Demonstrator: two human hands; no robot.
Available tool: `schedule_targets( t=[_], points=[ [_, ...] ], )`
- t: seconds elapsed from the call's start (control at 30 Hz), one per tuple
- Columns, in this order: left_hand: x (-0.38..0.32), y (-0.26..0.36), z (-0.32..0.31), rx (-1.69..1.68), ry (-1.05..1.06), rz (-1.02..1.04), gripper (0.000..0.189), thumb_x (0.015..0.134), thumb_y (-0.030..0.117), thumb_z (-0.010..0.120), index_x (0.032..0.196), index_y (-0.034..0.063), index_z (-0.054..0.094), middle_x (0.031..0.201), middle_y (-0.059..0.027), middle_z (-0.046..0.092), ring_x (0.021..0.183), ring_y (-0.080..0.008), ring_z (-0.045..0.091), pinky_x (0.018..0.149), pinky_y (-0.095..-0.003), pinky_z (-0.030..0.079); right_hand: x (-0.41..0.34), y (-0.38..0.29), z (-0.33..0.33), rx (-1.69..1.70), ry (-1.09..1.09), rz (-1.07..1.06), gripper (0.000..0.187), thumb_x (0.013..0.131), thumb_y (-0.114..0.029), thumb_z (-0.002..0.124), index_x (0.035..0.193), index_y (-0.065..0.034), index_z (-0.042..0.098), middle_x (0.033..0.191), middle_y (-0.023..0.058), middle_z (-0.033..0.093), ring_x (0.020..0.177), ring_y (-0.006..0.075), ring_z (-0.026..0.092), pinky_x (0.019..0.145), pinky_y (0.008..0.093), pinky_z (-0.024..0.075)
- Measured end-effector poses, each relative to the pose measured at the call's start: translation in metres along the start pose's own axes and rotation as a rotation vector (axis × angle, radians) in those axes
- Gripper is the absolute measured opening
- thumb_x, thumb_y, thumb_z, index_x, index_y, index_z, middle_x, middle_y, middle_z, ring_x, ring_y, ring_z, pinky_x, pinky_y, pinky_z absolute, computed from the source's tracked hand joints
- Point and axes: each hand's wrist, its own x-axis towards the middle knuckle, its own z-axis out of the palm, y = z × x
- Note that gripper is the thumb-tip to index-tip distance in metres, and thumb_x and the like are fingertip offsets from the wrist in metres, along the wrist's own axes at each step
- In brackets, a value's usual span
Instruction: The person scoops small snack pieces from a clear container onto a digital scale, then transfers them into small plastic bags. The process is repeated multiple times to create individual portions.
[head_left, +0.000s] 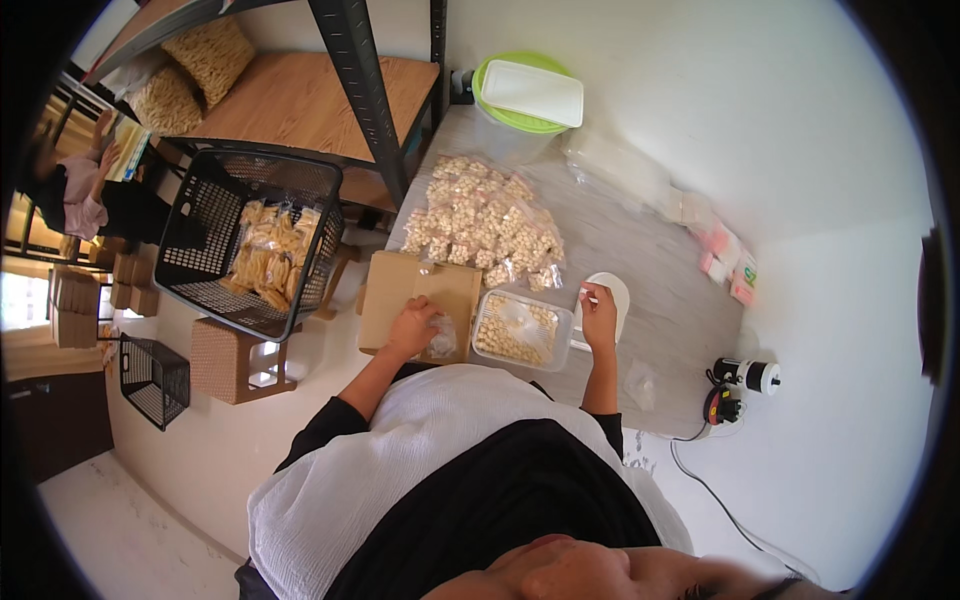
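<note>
My left hand (414, 326) rests over a cardboard box (382, 281), its fingers on a clear plastic bag (442, 337). My right hand (598, 311) is over a white kitchen scale (620, 296), with a small white thing between thumb and fingers; what it is cannot be told. Between the hands stands a clear plastic tub (556, 352) of small pale round snack pieces (495, 322), with a transparent piece of plastic lying on them. Beyond the tub lies a heap of small filled clear bags (487, 214) of similar pale pieces.
A green-lidded container (517, 135) stands at the back by a metal shelf rack (360, 90). On the left, a black plastic basket (247, 161) holds bagged snacks. Pink and white packets (724, 251) lie along the wall, near plugs and a cable (724, 405). Another person (86, 180) is far left.
</note>
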Motion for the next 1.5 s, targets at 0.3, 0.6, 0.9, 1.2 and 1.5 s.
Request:
schedule_targets(
  t=[0.3,0.6,0.9,1.2,1.5],
  points=[
    [0.009,-0.012,0.024,0.04,-0.092,0.084,0.026,0.068,0.009,0.077,0.092,0.0107,0.067,0.092,-0.007,0.062,0.098,-0.0299,0.059,0.085,-0.0394,0.051,-0.057,-0.005,-0.015,0.114,0.09,0.062,0.019,0.094,-0.008,0.058,0.112,-0.0041,0.064,0.111,0.0116,0.061,0.099,0.0235,0.061,0.081,0.0345,0.0521],
    [0.01,-0.005,0.013,-0.097,-0.126,0.073,0.012,0.074,0.01,0.075,0.084,0.008,0.067,0.085,-0.0084,0.068,0.084,-0.0271,0.064,0.077,-0.0365,0.052,-0.092,-0.042,-0.015,1.475,-0.126,0.385,0.069,0.1,-0.06,0.028,0.142,-0.0069,0.04,0.147,0.0185,0.041,0.132,0.0344,0.044,0.105,0.0503,0.0409],
    [0.014,0.019,-0.03,-0.887,-0.149,-0.143,0.007,0.089,0.008,0.068,0.095,0.0052,0.064,0.089,-0.0018,0.068,0.086,-0.0122,0.066,0.075,-0.0269,0.052,-0.099,-0.065,0.003,1.736,-0.352,0.372,0.074,0.097,-0.065,0.026,0.142,-0.0076,0.038,0.149,0.02,0.037,0.135,0.0381,0.04,0.107,0.058,0.0376],
    [0.023,0.085,-0.043,-0.966,-0.271,-0.133,0.017,0.089,0.007,0.069,0.104,0.0039,0.062,0.096,-0.0053,0.07,0.092,-0.0131,0.066,0.078,-0.0262,0.051,-0.09,-0.088,0.04,0.819,-0.386,0.099,0.034,0.098,-0.025,0.058,0.125,-0.0052,0.055,0.125,0.008,0.058,0.111,0.0187,0.057,0.095,0.0339,0.0451],
    [0.034,0.111,-0.024,-0.92,-0.398,-0.009,0.026,0.087,0.008,0.072,0.11,0.0026,0.061,0.092,-0.0056,0.069,0.089,-0.0117,0.065,0.078,-0.0248,0.05,-0.083,-0.082,0.053,0.6,-0.206,-0.087,0.015,0.093,-0.012,0.065,0.104,-0.0029,0.062,0.099,0.0044,0.063,0.091,0.0118,0.06,0.08,0.0275,0.0485]
  ],
)
